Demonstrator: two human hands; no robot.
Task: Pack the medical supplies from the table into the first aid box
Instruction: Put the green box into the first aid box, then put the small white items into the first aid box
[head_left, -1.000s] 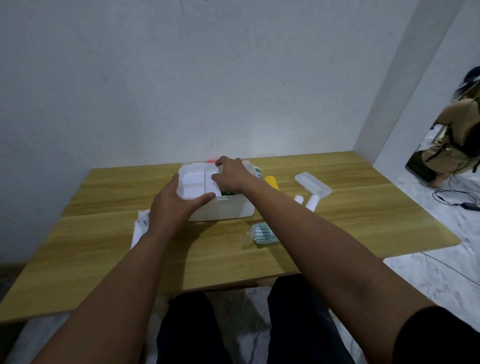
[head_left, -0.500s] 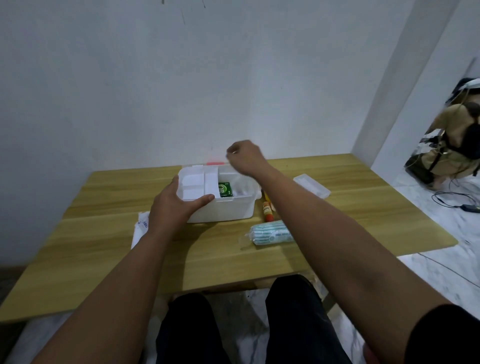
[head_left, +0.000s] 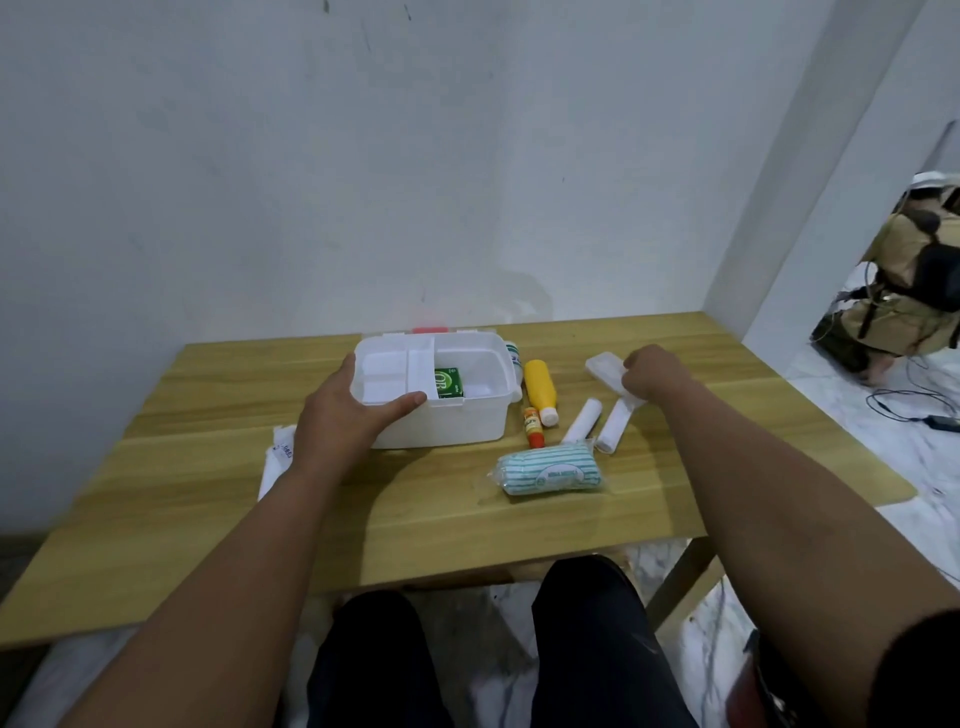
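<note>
Gripping the near left corner of the open white plastic first aid box (head_left: 441, 415), the left hand (head_left: 345, 415) had its thumb hooked over the rim and its fingers along the outer wall. The box stood on the light wooden tabletop (head_left: 208, 493), with a small green carton (head_left: 449, 383) inside its main compartment beside a white divided tray (head_left: 387, 376). The right hand (head_left: 652, 371) was curled at the flat white plastic case (head_left: 605, 368) to the right of the box; whether it was grasping the case could not be told. Between box and hand lay a yellow bottle with a white cap (head_left: 540, 385), a small orange tube (head_left: 533, 428) and two white bandage rolls (head_left: 584, 427). A green-striped gauze pack in clear wrap (head_left: 548, 472) lay nearer the tabletop's front edge. White packaging (head_left: 278, 460) lay partly hidden under the left forearm.
</note>
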